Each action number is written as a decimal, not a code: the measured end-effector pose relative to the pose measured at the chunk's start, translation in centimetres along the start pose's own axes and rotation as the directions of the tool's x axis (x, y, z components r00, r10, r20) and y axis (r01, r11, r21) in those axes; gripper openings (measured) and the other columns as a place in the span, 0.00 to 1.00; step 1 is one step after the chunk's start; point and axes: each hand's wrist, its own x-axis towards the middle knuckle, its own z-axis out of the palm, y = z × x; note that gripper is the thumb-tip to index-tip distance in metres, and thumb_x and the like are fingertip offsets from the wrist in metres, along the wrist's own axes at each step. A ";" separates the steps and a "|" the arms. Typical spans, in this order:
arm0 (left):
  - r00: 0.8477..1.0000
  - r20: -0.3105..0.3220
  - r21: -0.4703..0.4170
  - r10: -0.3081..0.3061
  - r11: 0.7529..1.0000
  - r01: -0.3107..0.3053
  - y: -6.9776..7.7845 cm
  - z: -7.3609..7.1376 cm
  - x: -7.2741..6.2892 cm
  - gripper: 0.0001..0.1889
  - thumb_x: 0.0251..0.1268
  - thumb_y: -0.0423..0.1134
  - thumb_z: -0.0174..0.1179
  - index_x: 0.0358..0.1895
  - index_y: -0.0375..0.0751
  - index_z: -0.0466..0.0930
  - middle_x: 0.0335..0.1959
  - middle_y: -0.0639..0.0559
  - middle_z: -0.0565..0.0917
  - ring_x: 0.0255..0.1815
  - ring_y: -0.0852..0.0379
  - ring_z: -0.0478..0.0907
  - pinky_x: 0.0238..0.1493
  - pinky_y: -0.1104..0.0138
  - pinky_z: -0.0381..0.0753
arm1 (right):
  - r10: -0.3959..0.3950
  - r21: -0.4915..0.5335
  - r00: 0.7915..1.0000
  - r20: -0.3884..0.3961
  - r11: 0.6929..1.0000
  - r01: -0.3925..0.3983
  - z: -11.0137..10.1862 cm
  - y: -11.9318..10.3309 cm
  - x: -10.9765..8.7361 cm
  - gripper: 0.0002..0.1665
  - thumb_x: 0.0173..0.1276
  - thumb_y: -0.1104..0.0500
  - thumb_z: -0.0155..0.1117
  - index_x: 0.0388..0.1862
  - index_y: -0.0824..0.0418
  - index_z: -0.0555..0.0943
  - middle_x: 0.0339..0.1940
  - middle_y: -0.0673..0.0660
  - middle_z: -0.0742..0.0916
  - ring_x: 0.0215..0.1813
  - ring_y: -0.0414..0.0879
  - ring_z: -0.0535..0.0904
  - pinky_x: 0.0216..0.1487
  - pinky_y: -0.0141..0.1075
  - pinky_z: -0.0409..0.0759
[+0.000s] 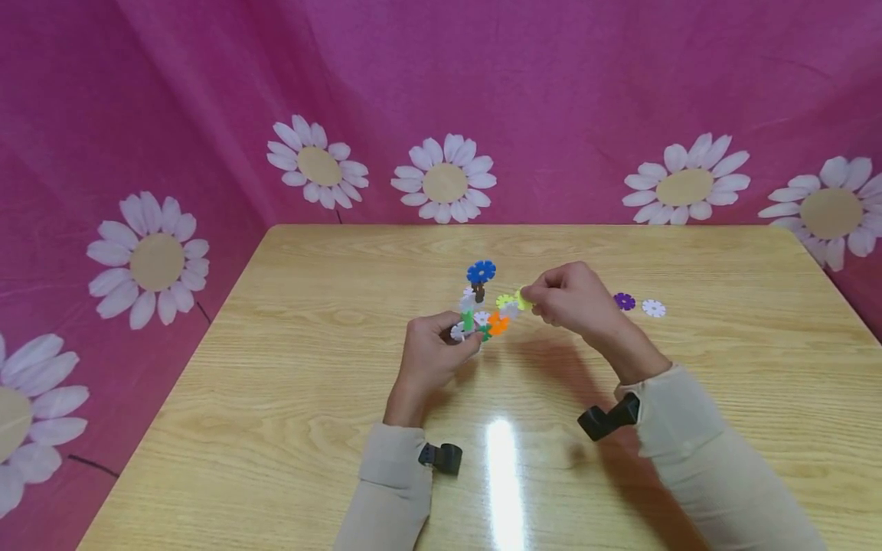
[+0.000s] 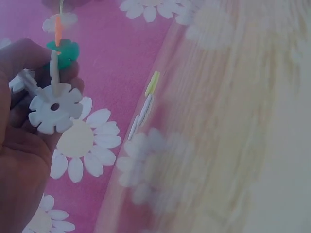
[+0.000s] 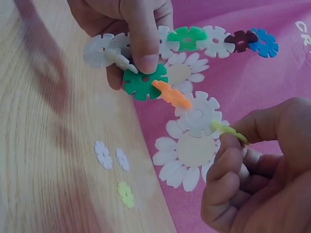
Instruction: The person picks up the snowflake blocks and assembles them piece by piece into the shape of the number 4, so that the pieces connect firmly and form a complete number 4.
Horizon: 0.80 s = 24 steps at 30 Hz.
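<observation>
- While the thumb and fingers of my right hand (image 1: pixel 572 298) pinch a thin yellow disc (image 3: pixel 231 135), its edge meets a clear white disc (image 3: pixel 200 116) at the end of a linked chain (image 1: pixel 498 324).
- With my left hand (image 1: pixel 430 348) I grip that chain in the air over the tabletop (image 1: pixel 310 367), thumb in front and the other fingers behind.
- From the clear white disc, one branch runs through an orange disc (image 3: pixel 171 94) to a dark green disc (image 3: pixel 138 88), which my left thumb touches.
- Nearer my left palm, a round white disc (image 2: pixel 56 109) has two pale ones slotted into it.
- The other branch passes a light green disc (image 3: pixel 188 39), a pale disc (image 3: pixel 215 41) and a brown disc (image 3: pixel 240 42), ending in a blue disc (image 3: pixel 265 42).
- Below my hands, two loose white pieces (image 3: pixel 103 155) and a loose yellow piece (image 3: pixel 126 194) lie close together on the tabletop.
- Past my right wrist lie a purple piece (image 1: pixel 624 301) and, just beside it, another white piece (image 1: pixel 654 308).
- I wear beige sleeves (image 1: pixel 717 451), a black device (image 1: pixel 609 417) at each wrist.
- Pink cloth (image 1: pixel 551 92) printed with white daisies (image 1: pixel 444 182) hangs behind the tabletop.
</observation>
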 end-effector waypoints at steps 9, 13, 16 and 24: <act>0.999 -0.052 -0.055 -0.002 0.999 -0.001 0.1 0.2 -0.1 0.02 0.57 0.26 0.67 0.31 0.29 0.86 0.24 0.50 0.81 0.23 0.58 0.70 0.22 0.72 0.70 | -0.024 0.072 1.000 -0.016 0.997 0.025 0.5 0.2 -0.1 0.16 0.71 0.60 0.62 0.27 0.71 0.82 0.20 0.56 0.78 0.24 0.45 0.70 0.25 0.33 0.69; 0.997 -0.078 -0.049 0.003 0.999 -0.007 0.2 0.2 -0.2 0.02 0.57 0.27 0.68 0.32 0.30 0.86 0.24 0.50 0.82 0.23 0.58 0.70 0.23 0.71 0.70 | -0.024 0.064 0.999 -0.044 0.998 0.027 1.0 0.1 -0.1 0.17 0.73 0.59 0.61 0.26 0.70 0.81 0.18 0.55 0.78 0.25 0.45 0.69 0.25 0.34 0.68; 0.995 -0.096 -0.050 0.027 0.998 -0.031 0.1 0.2 -0.2 0.02 0.57 0.27 0.68 0.32 0.29 0.87 0.24 0.49 0.82 0.22 0.58 0.70 0.23 0.71 0.70 | -0.016 0.062 0.997 -0.072 0.998 0.021 1.3 0.0 -0.1 0.17 0.73 0.59 0.60 0.25 0.69 0.81 0.18 0.54 0.78 0.25 0.44 0.69 0.24 0.33 0.67; 0.987 -0.126 -0.054 0.099 0.993 -0.106 0.1 0.5 -0.1 0.02 0.57 0.23 0.67 0.33 0.28 0.86 0.26 0.46 0.84 0.24 0.57 0.72 0.27 0.71 0.73 | -0.028 -0.001 0.991 -0.128 1.000 0.028 1.8 -0.4 -0.1 0.19 0.75 0.59 0.59 0.24 0.68 0.80 0.18 0.55 0.78 0.23 0.44 0.68 0.20 0.32 0.64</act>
